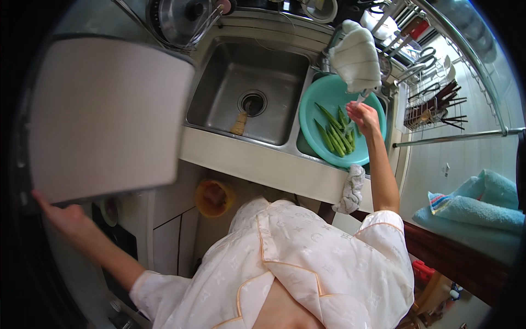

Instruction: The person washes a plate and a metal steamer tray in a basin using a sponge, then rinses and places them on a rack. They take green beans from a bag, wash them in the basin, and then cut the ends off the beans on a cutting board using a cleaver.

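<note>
At the left, my left hand (63, 218) grips the lower corner of a large, flat, pale panel (107, 119) with a dark rim; its exact kind is unclear. My right hand (363, 117) is raised over a teal plastic basin (312, 109), right at the tap spout (363, 97), where clear water seems to run past the fingers. Whether those fingers hold anything is hard to tell. Several green okra pods (337, 133) lie inside the basin. A white cloth (356, 57) wraps the tap above.
Left of the basin is a steel sink (269, 119) with a ginger-like root (239, 124) beside its drain. A crumpled cloth (351, 189) hangs over the counter edge. Wire rack (431, 103) with chopsticks and blue towel (472, 201) are at right. Below stands a yellow-orange container (212, 197).
</note>
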`<move>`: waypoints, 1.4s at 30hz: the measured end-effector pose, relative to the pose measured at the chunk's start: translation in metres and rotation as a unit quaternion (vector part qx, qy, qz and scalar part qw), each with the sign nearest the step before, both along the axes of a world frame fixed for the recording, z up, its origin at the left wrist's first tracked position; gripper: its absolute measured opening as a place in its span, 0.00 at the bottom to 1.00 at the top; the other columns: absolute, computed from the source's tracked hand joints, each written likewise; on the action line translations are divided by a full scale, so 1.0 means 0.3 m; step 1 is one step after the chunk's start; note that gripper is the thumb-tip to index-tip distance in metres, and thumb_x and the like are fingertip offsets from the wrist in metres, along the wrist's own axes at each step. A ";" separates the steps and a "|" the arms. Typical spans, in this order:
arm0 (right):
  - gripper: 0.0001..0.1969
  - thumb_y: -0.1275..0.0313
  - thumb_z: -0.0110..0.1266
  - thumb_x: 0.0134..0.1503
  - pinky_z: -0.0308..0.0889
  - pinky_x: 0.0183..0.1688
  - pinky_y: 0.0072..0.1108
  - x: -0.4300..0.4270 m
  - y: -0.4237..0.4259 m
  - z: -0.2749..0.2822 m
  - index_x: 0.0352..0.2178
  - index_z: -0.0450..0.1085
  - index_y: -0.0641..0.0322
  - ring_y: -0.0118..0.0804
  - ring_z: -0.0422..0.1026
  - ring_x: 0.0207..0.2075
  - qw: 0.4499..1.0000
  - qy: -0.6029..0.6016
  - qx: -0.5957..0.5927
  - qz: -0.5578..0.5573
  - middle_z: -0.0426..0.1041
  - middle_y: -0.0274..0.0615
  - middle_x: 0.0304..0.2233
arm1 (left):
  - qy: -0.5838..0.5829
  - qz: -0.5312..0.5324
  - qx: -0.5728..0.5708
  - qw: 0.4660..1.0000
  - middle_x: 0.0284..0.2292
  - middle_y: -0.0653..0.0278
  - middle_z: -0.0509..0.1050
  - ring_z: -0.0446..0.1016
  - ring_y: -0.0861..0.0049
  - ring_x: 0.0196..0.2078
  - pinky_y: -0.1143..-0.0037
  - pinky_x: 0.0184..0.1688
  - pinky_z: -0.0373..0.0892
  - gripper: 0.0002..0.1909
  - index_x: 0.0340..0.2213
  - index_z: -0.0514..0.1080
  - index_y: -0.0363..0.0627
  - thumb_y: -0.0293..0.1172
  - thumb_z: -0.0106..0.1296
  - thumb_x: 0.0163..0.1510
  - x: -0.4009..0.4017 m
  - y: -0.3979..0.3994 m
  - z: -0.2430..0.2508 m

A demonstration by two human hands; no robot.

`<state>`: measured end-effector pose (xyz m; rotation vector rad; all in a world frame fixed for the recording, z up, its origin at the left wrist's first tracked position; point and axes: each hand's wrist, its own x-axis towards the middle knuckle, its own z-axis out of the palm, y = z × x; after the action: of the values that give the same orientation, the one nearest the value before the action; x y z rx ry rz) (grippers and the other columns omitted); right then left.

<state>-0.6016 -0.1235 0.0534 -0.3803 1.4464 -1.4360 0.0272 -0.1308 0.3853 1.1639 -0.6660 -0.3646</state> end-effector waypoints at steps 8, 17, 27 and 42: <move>0.17 0.61 0.44 0.60 0.46 0.14 0.15 -0.060 -0.050 -0.029 0.18 0.60 0.54 0.21 0.53 0.13 0.998 -0.016 -0.021 0.061 0.59 0.28 0.15 | 0.247 -0.160 0.217 0.931 0.53 0.54 0.63 0.63 0.63 0.54 0.66 0.56 0.59 0.37 0.52 0.61 0.34 0.54 0.50 0.53 -0.284 0.101 -0.878; 0.14 0.56 0.53 0.55 0.62 0.21 0.15 -0.045 -0.060 -0.040 0.31 0.70 0.55 0.25 0.71 0.23 0.992 0.056 -0.014 0.111 0.75 0.33 0.27 | 0.242 -0.030 0.446 0.861 0.54 0.48 0.60 0.66 0.59 0.51 0.65 0.49 0.67 0.50 0.53 0.57 0.30 0.66 0.51 0.44 -0.321 0.157 -1.337; 0.11 0.59 0.50 0.55 0.61 0.32 0.22 0.072 0.009 0.009 0.35 0.70 0.50 0.25 0.71 0.31 0.983 0.148 0.101 0.051 0.75 0.30 0.31 | -0.168 -0.209 0.117 0.956 0.38 0.58 0.71 0.73 0.75 0.32 0.76 0.30 0.69 0.12 0.42 0.68 0.36 0.26 0.48 0.56 -0.272 -0.671 -0.861; 0.07 0.63 0.52 0.55 0.62 0.25 0.14 0.214 0.057 0.133 0.32 0.71 0.53 0.21 0.73 0.26 0.972 0.200 0.123 -0.024 0.76 0.30 0.26 | -0.150 -0.415 -0.006 0.897 0.22 0.62 0.74 0.74 0.81 0.23 0.82 0.28 0.71 0.11 0.36 0.74 0.32 0.28 0.51 0.54 -0.152 -1.284 -0.518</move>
<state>-0.5375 -0.1064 0.0934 -0.4983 1.9466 -1.2421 -0.0186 -0.5161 0.2300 0.8757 -1.4383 -0.9061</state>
